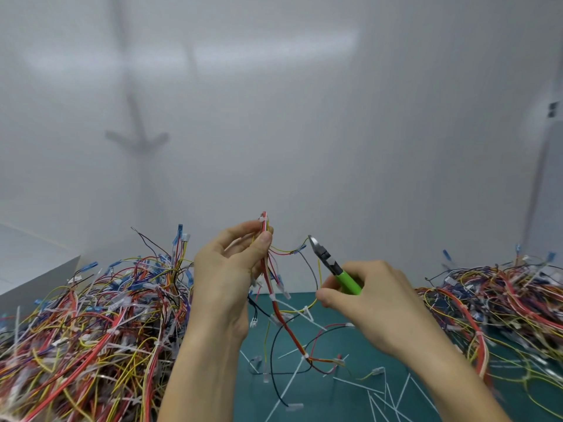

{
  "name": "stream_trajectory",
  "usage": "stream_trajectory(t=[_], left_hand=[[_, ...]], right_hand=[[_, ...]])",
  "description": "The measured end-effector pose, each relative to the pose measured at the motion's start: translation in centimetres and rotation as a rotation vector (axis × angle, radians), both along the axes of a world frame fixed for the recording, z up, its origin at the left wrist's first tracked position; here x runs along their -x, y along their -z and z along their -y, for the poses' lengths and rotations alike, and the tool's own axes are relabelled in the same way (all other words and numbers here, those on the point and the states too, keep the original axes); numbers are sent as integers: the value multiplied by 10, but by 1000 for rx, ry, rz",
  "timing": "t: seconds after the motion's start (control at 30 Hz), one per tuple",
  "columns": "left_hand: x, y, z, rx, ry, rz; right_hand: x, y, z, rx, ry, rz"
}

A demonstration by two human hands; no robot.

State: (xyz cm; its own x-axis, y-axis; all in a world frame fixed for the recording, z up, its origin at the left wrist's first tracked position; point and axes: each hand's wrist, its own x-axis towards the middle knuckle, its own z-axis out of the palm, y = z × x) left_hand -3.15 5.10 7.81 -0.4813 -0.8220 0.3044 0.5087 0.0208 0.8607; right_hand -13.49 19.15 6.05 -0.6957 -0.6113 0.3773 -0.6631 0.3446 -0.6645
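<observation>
Overhead of the green cutting mat (359,354): a wire harness (273,297) meets green-handled side cutters (332,266).
Left hand (225,269) pinches the harness's tied top between thumb and fingers, and its wires trail down onto the mat. Right hand (365,300) grips the cutters just right of the harness, tip raised near a yellow strand.

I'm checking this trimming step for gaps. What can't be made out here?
Head view only:
Cutters: handle ends hidden in the right hand; blade gap too small to judge.
Wire harness: stretch in the grip of the left hand, covered by fingers.
Left wire pile: cut off by the frame's left and bottom edges.
</observation>
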Motion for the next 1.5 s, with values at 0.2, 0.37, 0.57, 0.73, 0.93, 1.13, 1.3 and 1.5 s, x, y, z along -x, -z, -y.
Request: stream_trajectory(t=[0.2,0.37,0.57,0.73,0.93,1.13,1.3,1.5], left_hand=[[0,-1,-2,14,29,-11],[3,0,-6,44,33,-30],[0,2,-3,112,-61,-16],[0,3,4,162,-59,48],[-2,5,-4,443,153,298],[4,7,-17,602,299,500],[9,10,-17,587,244,527],[10,10,-12,463,94,443]], right_hand=[[-5,2,6,51,-13,60],[-5,1,5,166,-40,124],[3,-3,1,329,-62,145],[6,-6,-3,473,-77,236],[1,-7,-2,646,-151,434],[-3,-5,1,684,-96,365],[1,-6,-2,613,-27,276],[9,-4,-9,108,70,-201]])
